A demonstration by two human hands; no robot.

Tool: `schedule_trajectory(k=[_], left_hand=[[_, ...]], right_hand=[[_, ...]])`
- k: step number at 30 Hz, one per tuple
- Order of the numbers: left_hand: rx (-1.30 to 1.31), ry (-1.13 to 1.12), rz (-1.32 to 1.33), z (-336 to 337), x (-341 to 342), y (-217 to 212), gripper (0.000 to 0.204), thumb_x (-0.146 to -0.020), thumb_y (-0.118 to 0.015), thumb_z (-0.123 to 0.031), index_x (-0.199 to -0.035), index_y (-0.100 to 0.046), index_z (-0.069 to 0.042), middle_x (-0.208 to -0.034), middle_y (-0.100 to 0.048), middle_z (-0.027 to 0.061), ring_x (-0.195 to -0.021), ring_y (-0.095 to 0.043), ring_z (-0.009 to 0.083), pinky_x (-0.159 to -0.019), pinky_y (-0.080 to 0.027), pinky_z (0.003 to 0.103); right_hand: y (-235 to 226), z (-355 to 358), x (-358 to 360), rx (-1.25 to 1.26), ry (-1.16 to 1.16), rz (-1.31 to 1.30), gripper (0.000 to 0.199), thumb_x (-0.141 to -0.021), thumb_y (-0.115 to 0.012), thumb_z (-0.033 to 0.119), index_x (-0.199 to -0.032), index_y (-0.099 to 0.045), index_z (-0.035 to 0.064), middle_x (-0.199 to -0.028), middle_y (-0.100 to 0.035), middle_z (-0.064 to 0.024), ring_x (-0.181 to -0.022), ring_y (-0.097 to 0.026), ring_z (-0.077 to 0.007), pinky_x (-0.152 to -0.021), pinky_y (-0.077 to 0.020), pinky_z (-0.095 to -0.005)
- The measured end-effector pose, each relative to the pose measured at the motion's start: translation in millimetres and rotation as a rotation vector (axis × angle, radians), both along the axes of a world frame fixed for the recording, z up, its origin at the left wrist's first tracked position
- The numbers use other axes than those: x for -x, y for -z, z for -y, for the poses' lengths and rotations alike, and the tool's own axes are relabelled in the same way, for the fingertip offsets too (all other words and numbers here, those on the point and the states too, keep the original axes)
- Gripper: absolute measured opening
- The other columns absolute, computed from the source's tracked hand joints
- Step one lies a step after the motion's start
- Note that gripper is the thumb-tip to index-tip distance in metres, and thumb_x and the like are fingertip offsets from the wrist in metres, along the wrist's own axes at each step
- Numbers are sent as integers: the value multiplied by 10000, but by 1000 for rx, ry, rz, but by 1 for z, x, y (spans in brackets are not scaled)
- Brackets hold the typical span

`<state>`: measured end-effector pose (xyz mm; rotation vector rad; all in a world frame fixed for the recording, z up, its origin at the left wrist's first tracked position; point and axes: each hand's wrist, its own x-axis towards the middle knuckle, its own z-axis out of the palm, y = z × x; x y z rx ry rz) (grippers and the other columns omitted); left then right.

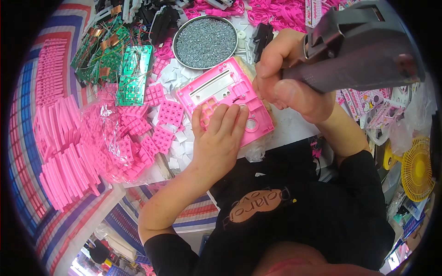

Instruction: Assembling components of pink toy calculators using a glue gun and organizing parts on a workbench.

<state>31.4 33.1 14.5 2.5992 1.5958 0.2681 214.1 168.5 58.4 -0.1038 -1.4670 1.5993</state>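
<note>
A pink plastic casing (254, 94) lies face down and slightly turned before me, its ribbed inner side up. Across its lower left part rests my left hand (218, 133), fingers stretched out and flat against the plastic. A long pale strip with a dark slot (212, 86) is set in the casing's far part. Above its right edge, my right hand (294, 87) is wrapped round a bulky dark grey power screwdriver (363, 55). The hand and tool hide its tip, so I cannot tell whether it touches the casing.
A round metal tray (174, 45) of small screws stands behind the casing. Green circuit boards (135, 76) with wires lie at the far left, near pink keypads (171, 113) and stacked pink strips (69, 175). Pink parts (276, 16) heap at the back. A yellow fan (417, 169) is at right.
</note>
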Motion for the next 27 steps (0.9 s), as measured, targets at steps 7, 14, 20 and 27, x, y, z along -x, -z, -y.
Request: schedule_trajectory(k=[7,14,20,27], left_hand=[[27,58,102,-8,11,0,549,-776,-677,-73,-1322,-619,-82,-1308,-585,57,-1270,-514,255,-1133,-220,576],[-38,-19,432,-13,24,6,381,-770,-746,-59,-1141,-676,-106,-1138,-634,86,-1070,-591,314,-970,-392,479],[-61,-65,396,-46,12,2,156,-797,-775,-110,-936,-708,-133,-877,-636,11,-857,-604,228,-769,-398,397],[-74,31,400,-60,17,1,133,-813,-747,-72,-936,-717,-113,-856,-653,36,-820,-617,251,-773,-432,400]], right_hand=[[-10,1,6,64,1,0,275,-954,-643,179,-1093,-474,11,-646,-505,-36,-513,-445,-90,-518,-412,-273],[7,-9,-3,75,-20,39,306,-962,-648,231,-1116,-463,42,-638,-490,-18,-514,-430,-87,-537,-389,-279],[5,-20,-4,61,-45,56,303,-975,-624,247,-1150,-466,57,-629,-486,-1,-522,-433,-89,-549,-380,-289],[3,-23,-7,44,-42,41,284,-975,-608,233,-1151,-477,53,-605,-469,11,-514,-421,-85,-549,-380,-292]])
